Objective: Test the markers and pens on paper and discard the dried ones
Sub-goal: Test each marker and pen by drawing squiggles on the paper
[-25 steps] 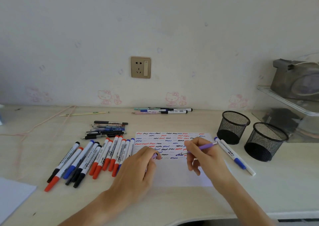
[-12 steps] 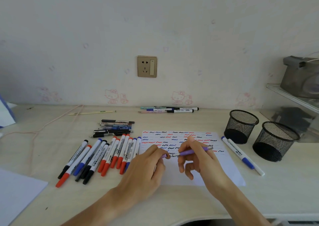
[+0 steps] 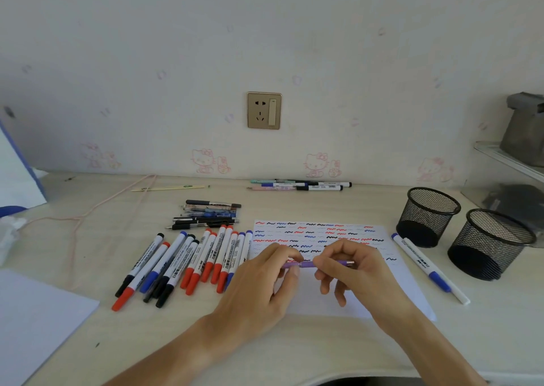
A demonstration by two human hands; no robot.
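Note:
A purple pen (image 3: 309,264) lies level above the white test paper (image 3: 323,297), which carries rows of red, blue and black squiggles. My left hand (image 3: 259,291) pinches the pen's cap end. My right hand (image 3: 356,270) pinches the barrel. The cap sits against the barrel, joined at a metal ring. Several red, blue and black markers (image 3: 188,262) lie in a row left of the paper. Two blue markers (image 3: 426,265) lie to its right.
Two black mesh cups (image 3: 426,217) (image 3: 491,244) stand at the right. A bundle of dark pens (image 3: 209,215) lies behind the marker row. More pens (image 3: 300,184) rest along the wall. A white sheet (image 3: 35,321) lies at front left. A pink cord (image 3: 88,212) crosses the desk.
The right hand stopped writing and swung the purple pen level. The left hand brought the cap up and onto the pen's tip.

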